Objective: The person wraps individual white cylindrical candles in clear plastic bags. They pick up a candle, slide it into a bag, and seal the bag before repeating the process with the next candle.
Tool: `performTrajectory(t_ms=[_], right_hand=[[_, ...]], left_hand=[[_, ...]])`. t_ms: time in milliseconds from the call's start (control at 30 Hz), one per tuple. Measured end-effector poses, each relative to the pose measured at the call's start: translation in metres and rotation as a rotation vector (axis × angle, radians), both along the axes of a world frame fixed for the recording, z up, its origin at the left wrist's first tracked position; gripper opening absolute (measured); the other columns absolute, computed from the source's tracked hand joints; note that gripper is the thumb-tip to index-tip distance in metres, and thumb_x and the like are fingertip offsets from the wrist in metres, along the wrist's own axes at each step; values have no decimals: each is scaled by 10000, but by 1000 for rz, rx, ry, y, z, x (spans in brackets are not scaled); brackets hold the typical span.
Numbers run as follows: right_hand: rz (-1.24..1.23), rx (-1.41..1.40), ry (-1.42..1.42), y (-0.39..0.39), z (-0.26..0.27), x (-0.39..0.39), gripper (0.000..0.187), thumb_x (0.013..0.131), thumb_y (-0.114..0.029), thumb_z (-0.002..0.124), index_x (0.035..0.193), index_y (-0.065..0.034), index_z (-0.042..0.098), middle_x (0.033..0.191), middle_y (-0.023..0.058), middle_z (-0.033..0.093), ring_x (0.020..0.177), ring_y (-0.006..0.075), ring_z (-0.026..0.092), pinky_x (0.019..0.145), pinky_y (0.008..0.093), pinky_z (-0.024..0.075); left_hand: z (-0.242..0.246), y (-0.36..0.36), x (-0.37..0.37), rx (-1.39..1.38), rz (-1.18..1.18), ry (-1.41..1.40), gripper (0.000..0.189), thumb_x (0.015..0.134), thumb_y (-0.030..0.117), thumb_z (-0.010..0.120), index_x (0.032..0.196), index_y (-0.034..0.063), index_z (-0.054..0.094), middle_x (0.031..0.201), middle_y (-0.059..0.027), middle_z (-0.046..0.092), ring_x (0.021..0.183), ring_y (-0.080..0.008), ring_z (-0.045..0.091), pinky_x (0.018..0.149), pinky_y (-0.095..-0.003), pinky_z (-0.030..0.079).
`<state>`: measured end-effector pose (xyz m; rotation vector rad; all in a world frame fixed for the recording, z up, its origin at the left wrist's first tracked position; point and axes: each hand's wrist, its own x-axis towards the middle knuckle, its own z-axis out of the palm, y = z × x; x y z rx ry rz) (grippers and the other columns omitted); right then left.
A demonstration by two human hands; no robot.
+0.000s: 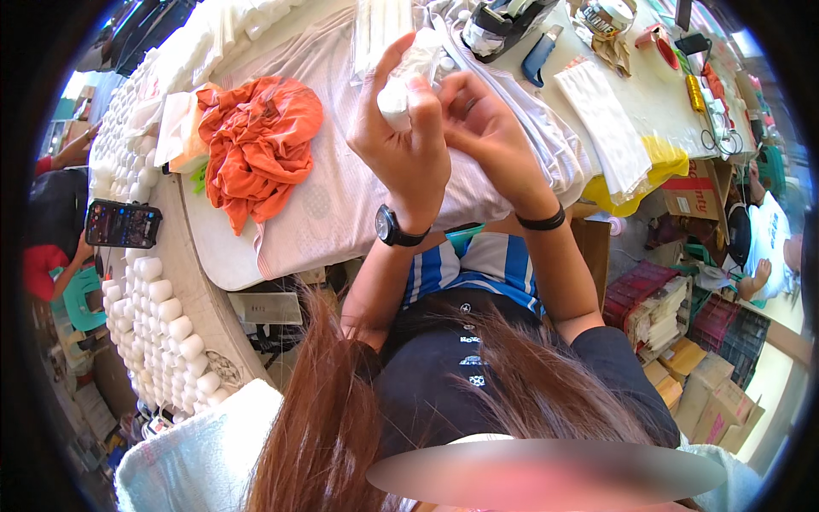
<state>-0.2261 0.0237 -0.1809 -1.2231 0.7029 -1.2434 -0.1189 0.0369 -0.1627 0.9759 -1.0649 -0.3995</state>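
Between the thumb and fingers of my left hand (409,147) is a short white candle (393,105), raised above the cloth-covered table. Clear plastic film (422,54) stands up from around it. My right hand (489,121) is close beside it with curled fingers. Its fingertips come up to my left thumb, and whether they pinch the film is hidden. A crumpled orange cloth (262,147) lies to the left on the pale striped cloth (345,192). Beyond my hands lies a clear plastic pack of long white candles (382,32).
Many short white candles (169,310) cover the left table, near a phone (123,224). To the right lie a blue-handled cutter (540,56), a tape dispenser (505,29), white plastic sheets (604,121) and scissors (720,141). Other people sit at both sides. Crates (646,301) and cartons stand low right.
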Motion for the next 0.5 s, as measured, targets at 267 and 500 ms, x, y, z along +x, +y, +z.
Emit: performTrajectory(t_ms=[267, 500], right_hand=[[-661, 86, 67, -95, -6, -37, 259, 995, -226, 665, 1004, 28, 712, 831, 24, 671, 659, 52, 526, 580, 207, 406], [-710, 44, 157, -119, 4, -24, 335, 1017, -260, 625, 915, 42, 725, 791, 71, 718, 594, 98, 618, 526, 261, 476]], left_hand=[[5, 1, -2, -20, -28, -84, 362, 911, 91, 635, 1253, -27, 649, 1090, -130, 710, 856, -160, 647, 775, -301, 514], [-6, -1, 8, -67, -255, -158, 554, 852, 68, 729, 1372, 17, 546, 1319, -169, 632, 1199, -291, 620, 1027, -413, 480]])
